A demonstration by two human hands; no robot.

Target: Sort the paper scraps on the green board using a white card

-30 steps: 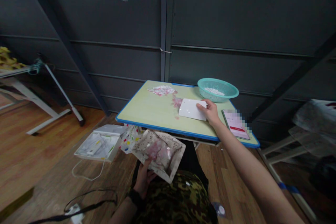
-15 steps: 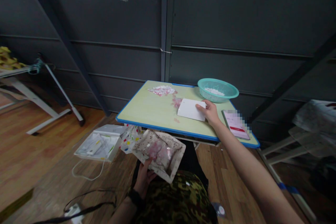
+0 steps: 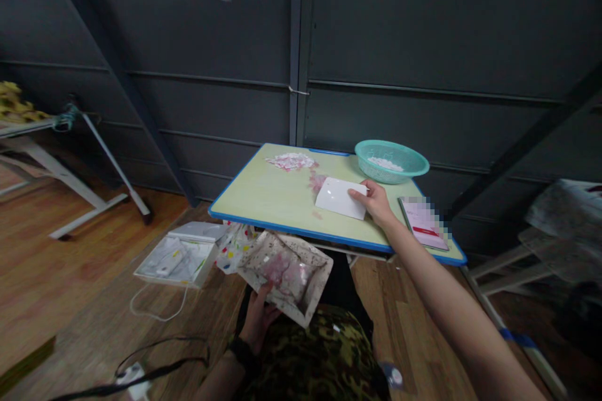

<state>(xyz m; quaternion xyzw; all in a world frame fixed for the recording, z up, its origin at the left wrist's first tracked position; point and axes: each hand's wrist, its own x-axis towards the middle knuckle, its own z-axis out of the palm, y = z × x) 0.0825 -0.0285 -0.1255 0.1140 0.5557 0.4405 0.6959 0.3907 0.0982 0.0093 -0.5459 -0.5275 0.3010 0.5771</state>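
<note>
My right hand (image 3: 375,202) grips the right edge of a flat white card (image 3: 342,197), its thumb on top. The card is slightly bowed and tilts low over the table, beside a pinkish smear (image 3: 318,182). Below the table's front edge, above my lap, my left hand (image 3: 258,313) holds a speckled, whitish box-like tray (image 3: 316,293) by its near left rim. Something pink and shiny lies in the tray. Small white and pink pieces (image 3: 291,161) form a flat pile on the table's far left part.
The pale yellow table (image 3: 254,194) has a blue edge. A turquoise basket (image 3: 414,166) with white pieces stands back right; a phone-like screen (image 3: 426,225) lies in front of it. An open white box (image 3: 179,257) and cables lie on the floor at left. A dark wall (image 3: 211,44) rises behind.
The white card has shifted slightly left and toward me in my right hand, and it looks more bowed. My left hand and the tray have stayed put.
</note>
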